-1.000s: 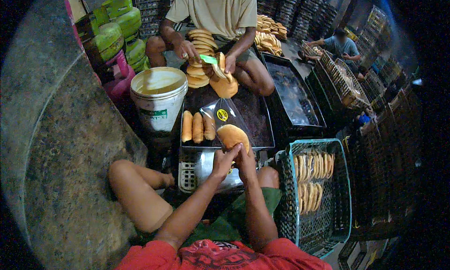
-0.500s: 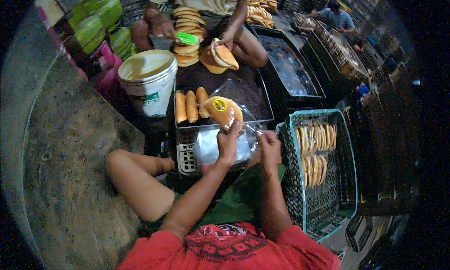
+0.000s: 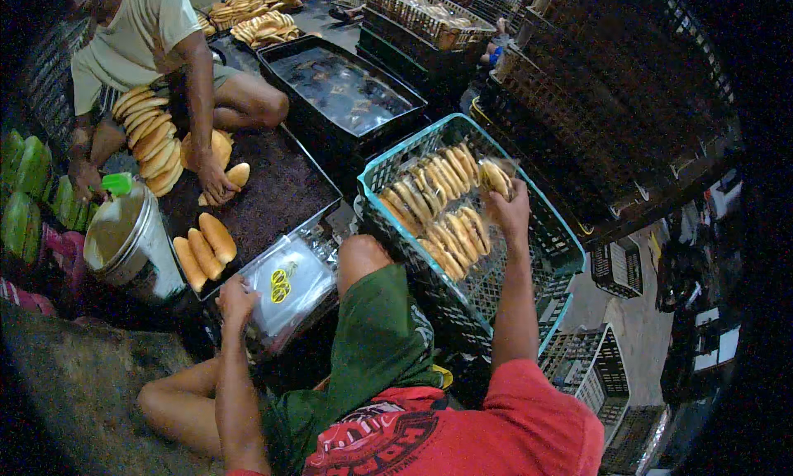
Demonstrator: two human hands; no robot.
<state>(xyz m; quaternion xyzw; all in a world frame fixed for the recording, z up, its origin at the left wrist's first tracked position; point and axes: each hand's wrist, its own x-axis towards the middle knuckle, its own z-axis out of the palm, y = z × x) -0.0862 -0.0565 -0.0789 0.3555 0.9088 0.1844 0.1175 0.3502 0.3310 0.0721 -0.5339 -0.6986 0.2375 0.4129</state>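
Observation:
My right hand [image 3: 510, 210] grips a bread bun in a clear plastic bag [image 3: 496, 178], held over the green plastic crate [image 3: 570, 240] at the end of a row of buns. Inside the crate, two rows of bagged buns [image 3: 446, 183] stand on edge. My left hand [image 3: 237, 300] is by the left edge of a stack of clear plastic bags [image 3: 289, 290] with yellow round labels. Its fingers are curled together; what they hold, if anything, is hidden. Several long bread rolls [image 3: 205, 249] lie on the dark tray [image 3: 273, 174] just beyond it.
Across the tray sits a person [image 3: 157, 38] with a green spatula [image 3: 117, 183] over a white bucket [image 3: 124, 236], the other hand on a bun. A leaning stack of buns [image 3: 149, 137] is beside them. Black trays [image 3: 343, 88] and stacked crates [image 3: 429, 21] stand behind.
My view has turned right. My right hand has carried the bagged bun from over the tray to the crate. My left hand has let go of it and moved to the bag stack.

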